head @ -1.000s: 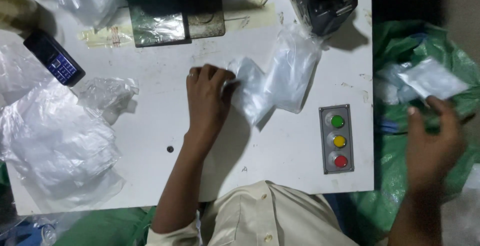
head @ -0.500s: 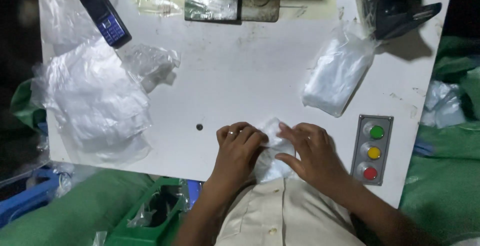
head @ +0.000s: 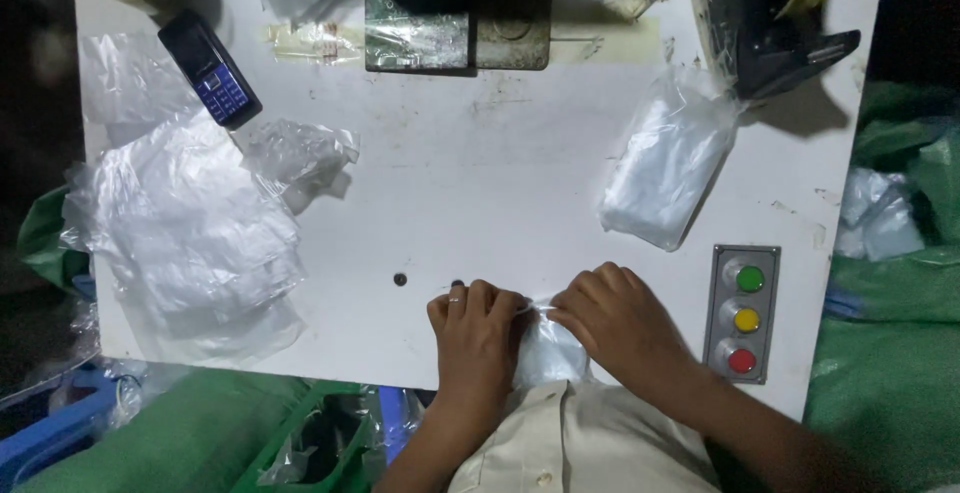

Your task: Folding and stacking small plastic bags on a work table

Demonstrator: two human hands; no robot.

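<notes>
- At the near edge of the white table [head: 500, 153], right in front of my body, my two hands meet over one small clear plastic bag [head: 548, 351].
- My left hand [head: 478, 338] rests knuckles-up on the bag's left side, fingers curled and closed onto the top edge of the plastic. A ring shows on one finger.
- My right hand [head: 620, 323] comes in from the right, fingertips pinched narrowly on the same top edge, almost touching my left fingertips.
- The bag hangs from that pinched edge toward me, so its long axis runs from the table edge down to my pale shirt [head: 580, 443]. Most of the bag lies between and below my hands.
- Both hands are equally near the bag; neither has to reach. The bag's mouth lies just at my fingertips, the rest behind them toward my chest.
- Farther away, up and to the right, a filled packet of white material in clear plastic [head: 665, 168] lies slanted, well apart from my hands.
- Just beside my right hand sits a grey control panel [head: 745, 313] with green, yellow and red buttons.
- To the far left lies a loose heap of clear bags [head: 190, 233], with a dark mobile phone [head: 210, 71] beyond it.
</notes>
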